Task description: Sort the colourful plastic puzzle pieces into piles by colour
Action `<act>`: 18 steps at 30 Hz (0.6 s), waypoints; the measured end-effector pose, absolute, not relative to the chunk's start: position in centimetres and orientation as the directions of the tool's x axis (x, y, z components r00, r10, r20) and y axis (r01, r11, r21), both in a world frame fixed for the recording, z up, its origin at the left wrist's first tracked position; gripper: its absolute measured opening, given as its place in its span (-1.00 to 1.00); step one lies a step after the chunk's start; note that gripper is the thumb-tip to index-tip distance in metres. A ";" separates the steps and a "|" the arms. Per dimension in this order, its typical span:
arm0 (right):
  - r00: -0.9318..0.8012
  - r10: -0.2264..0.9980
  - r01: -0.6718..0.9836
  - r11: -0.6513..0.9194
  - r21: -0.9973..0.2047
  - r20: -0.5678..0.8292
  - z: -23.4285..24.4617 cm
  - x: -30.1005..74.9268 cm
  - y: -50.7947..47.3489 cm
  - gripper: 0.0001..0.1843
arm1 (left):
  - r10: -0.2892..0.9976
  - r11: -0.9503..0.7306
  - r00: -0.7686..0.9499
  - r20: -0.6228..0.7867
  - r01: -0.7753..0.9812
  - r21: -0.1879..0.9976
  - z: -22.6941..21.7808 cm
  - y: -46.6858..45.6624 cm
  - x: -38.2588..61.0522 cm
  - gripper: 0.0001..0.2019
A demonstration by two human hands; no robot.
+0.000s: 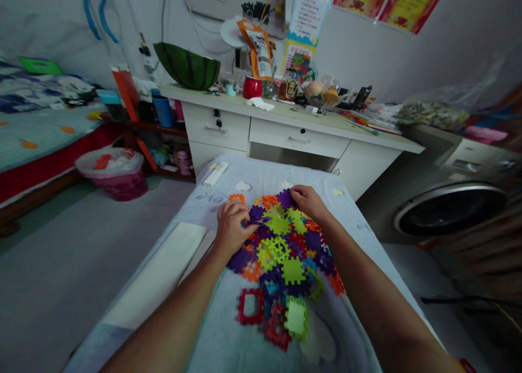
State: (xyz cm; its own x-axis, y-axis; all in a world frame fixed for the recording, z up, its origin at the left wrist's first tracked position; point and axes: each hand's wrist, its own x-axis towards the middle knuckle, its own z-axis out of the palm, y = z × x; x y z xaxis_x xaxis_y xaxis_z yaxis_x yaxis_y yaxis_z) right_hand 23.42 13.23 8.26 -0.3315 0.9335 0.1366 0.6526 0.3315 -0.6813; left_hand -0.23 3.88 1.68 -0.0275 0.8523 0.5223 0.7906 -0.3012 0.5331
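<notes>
A heap of flat, notched plastic interlocking pieces in purple, lime green, orange, red and blue lies in the middle of the cloth-covered table. My right hand (309,200) is at the far right side of the heap, thumb and fingers closed on a plain purple interlocking piece (286,198). At the heap's left side, my left hand (232,226) has curled fingers pinching a purple piece, partly hidden by the fingers. Between the hands lies a lime-green piece (278,221). Nearer me are a red frame-shaped piece (250,306) and a pale green piece (296,317).
A white remote-like object (216,174) lies at the table's far left corner. A long cream-coloured pad (163,272) runs along the left edge. Beyond stands a white desk (293,136) with a watermelon-patterned bowl (188,67). A washing machine (452,193) is at right, a pink bin (116,180) at left.
</notes>
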 end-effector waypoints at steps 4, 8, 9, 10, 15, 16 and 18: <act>-0.479 0.873 0.589 0.393 -0.706 0.086 8.7 23.1 8.5 -0.78 | 0.833 -0.382 0.022 0.553 0.746 0.546 2.2 3.4 -0.2 -0.77; -0.526 0.850 0.512 0.344 -0.787 0.029 7.8 22.7 5.8 -0.73 | 0.820 -0.427 0.056 0.570 0.723 0.543 2.9 2.5 -0.1 -0.71; -0.529 0.848 0.460 0.314 -0.831 0.028 7.4 22.6 5.5 -0.67 | 0.815 -0.431 0.054 0.577 0.721 0.542 3.0 2.3 0.0 -0.69; -0.527 0.849 0.403 0.292 -0.867 0.041 7.1 22.6 5.2 -0.60 | 0.809 -0.436 0.050 0.585 0.719 0.541 3.1 2.1 0.1 -0.68; -0.381 0.914 0.449 0.314 -0.837 0.139 6.2 25.1 4.4 -0.57 | 0.785 -0.467 0.106 0.611 0.750 0.469 3.0 1.8 0.9 -0.65; -0.324 0.935 0.509 0.303 -0.806 0.148 6.3 26.3 4.3 -0.58 | 0.789 -0.464 0.128 0.601 0.766 0.445 2.9 1.9 1.2 -0.64; -0.182 0.970 0.659 0.243 -0.712 0.163 6.4 29.1 4.0 -0.61 | 0.806 -0.447 0.176 0.565 0.807 0.386 2.7 2.1 1.7 -0.64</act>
